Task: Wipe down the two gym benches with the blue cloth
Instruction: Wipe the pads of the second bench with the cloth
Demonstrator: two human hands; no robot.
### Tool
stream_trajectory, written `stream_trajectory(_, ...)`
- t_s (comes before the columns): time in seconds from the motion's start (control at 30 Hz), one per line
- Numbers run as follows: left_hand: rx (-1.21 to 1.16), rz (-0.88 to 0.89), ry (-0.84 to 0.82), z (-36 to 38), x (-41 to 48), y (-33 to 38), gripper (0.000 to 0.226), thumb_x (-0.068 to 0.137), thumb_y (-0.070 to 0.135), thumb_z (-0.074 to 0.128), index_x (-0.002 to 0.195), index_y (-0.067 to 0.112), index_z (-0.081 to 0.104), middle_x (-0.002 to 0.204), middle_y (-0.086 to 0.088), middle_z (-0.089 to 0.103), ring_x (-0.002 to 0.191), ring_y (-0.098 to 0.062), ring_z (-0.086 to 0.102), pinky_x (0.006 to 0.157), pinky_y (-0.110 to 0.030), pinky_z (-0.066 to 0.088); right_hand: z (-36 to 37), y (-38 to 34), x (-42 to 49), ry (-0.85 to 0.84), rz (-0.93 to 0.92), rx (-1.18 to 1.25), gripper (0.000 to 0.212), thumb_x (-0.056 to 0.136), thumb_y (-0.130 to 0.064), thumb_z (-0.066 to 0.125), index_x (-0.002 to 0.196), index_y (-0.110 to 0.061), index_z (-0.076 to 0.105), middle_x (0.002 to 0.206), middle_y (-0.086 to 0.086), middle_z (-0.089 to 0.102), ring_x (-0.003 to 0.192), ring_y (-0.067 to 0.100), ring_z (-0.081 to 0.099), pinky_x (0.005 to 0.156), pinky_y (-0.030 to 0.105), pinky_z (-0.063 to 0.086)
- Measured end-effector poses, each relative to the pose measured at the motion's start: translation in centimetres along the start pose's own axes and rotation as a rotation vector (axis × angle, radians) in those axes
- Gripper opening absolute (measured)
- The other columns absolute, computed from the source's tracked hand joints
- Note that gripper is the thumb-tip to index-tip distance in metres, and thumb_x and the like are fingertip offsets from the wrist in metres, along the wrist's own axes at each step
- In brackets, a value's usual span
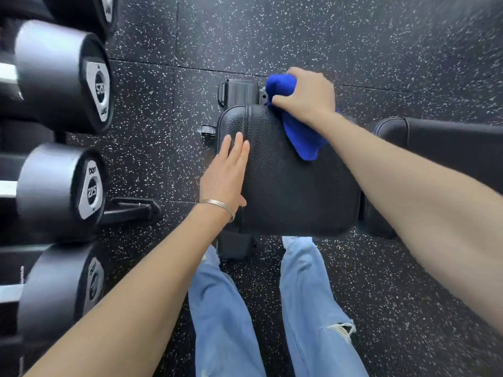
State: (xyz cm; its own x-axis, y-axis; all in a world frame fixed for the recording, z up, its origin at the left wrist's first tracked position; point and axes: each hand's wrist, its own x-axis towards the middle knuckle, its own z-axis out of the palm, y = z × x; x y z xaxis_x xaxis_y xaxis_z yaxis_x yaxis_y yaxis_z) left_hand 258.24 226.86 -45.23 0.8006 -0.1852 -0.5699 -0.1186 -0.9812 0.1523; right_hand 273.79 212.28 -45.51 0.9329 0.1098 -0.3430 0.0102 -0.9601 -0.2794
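Observation:
A black padded bench seat (288,180) fills the middle of the view, with its longer back pad (449,145) running off to the right. My right hand (304,93) grips the bunched blue cloth (299,134) at the seat's far right corner, part of the cloth hanging over the pad. My left hand (226,170) lies flat with straight fingers along the seat's left edge, a thin bangle on the wrist.
A rack of large black dumbbells (62,77) lines the left side, close to the bench. The bench's black frame and foot (239,92) stick out beyond the seat. Black speckled rubber floor (381,36) lies all around. My legs in blue jeans (307,308) stand against the seat.

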Motion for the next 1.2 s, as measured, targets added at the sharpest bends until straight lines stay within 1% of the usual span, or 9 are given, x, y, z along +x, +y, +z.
stream_trajectory(0.17,-0.200,0.104,0.029,0.9,-2.2,-2.7,0.102,0.077,0.038,0.073,0.150,0.011,0.007,0.160,-0.002,-0.008,0.147,-0.019,-0.005,0.120,-0.040,0.015,2.0,-3.7,-2.5,0.127,-0.022,0.167,0.045,0.071,-0.046,0.062,0.111,-0.025,0.060,0.108,0.005,0.065,0.105,0.030,0.057,0.089,0.040,0.045)
stream_trajectory(0.33,-0.196,0.013,0.046,3.3,-6.4,-5.7,0.074,0.090,0.020,0.060,0.149,0.008,0.017,0.160,-0.005,-0.001,0.147,-0.018,0.006,0.119,-0.035,0.018,4.0,-7.3,-5.2,0.195,-0.130,0.106,0.047,0.070,-0.050,0.061,0.111,-0.028,0.059,0.108,-0.002,0.063,0.104,0.026,0.055,0.087,0.037,0.039)
stream_trajectory(0.47,-0.198,-0.053,0.039,3.4,-7.1,-8.1,0.066,0.090,0.006,0.052,0.148,0.005,0.021,0.160,-0.007,0.000,0.147,-0.020,0.008,0.118,-0.035,0.020,5.3,-7.0,-9.4,0.115,-0.453,-0.019,0.044,0.066,-0.047,0.065,0.103,-0.022,0.065,0.096,0.002,0.065,0.093,0.027,0.056,0.078,0.037,0.035)
stream_trajectory(0.63,-0.202,-0.054,0.076,2.3,-6.7,-9.2,0.064,0.089,-0.001,0.049,0.147,0.004,0.023,0.160,-0.007,0.004,0.147,-0.020,0.009,0.118,-0.033,0.020,8.5,-4.0,-16.7,0.194,-0.715,-0.038,0.031,0.063,-0.042,0.068,0.084,-0.019,0.069,0.080,0.001,0.065,0.071,0.026,0.056,0.068,0.036,0.034)
stream_trajectory(0.73,-0.184,-0.052,0.082,2.1,-6.2,-9.7,0.062,0.092,0.000,0.044,0.148,0.006,0.020,0.160,-0.004,0.003,0.147,-0.017,0.008,0.118,-0.031,0.019,9.8,-1.3,-20.9,0.066,-0.898,-0.075,0.025,0.072,-0.044,0.061,0.081,-0.021,0.067,0.077,0.000,0.062,0.065,0.023,0.052,0.066,0.034,0.029)
stream_trajectory(0.83,-0.184,-0.032,0.073,2.0,-6.0,-9.2,0.061,0.094,0.004,0.043,0.149,0.007,0.017,0.160,-0.005,0.002,0.147,-0.017,0.007,0.118,-0.030,0.018,9.9,2.0,-24.5,-0.157,-1.035,-0.179,0.024,0.065,-0.041,0.068,0.082,-0.023,0.067,0.073,-0.003,0.060,0.064,0.022,0.052,0.065,0.032,0.033)
stream_trajectory(0.9,-0.183,0.005,0.085,1.7,-5.9,-8.4,0.061,0.095,0.007,0.045,0.149,0.008,0.017,0.160,-0.005,0.003,0.147,-0.017,0.007,0.117,-0.029,0.017,8.8,3.9,-25.6,-0.111,-0.923,-0.090,0.028,0.061,-0.039,0.075,0.082,-0.023,0.070,0.076,-0.002,0.063,0.064,0.022,0.054,0.065,0.032,0.032)
stream_trajectory(1.0,-0.202,0.046,0.108,1.2,-5.3,-6.7,0.061,0.095,0.009,0.045,0.149,0.008,0.017,0.160,-0.005,0.004,0.147,-0.017,0.009,0.118,-0.030,0.017,5.7,4.7,-24.2,0.091,-0.707,0.041,0.036,0.062,-0.038,0.075,0.093,-0.023,0.064,0.086,0.004,0.066,0.069,0.026,0.056,0.065,0.034,0.029)
stream_trajectory(1.2,-0.281,0.030,0.152,-0.3,-3.1,-2.9,0.067,0.093,0.012,0.051,0.149,0.006,0.015,0.160,-0.004,0.004,0.147,-0.017,0.009,0.116,-0.026,0.014,2.0,-0.1,-11.7,0.300,-0.123,0.171,0.048,0.067,-0.039,0.066,0.110,-0.020,0.064,0.108,0.002,0.063,0.100,0.029,0.054,0.078,0.036,0.031)
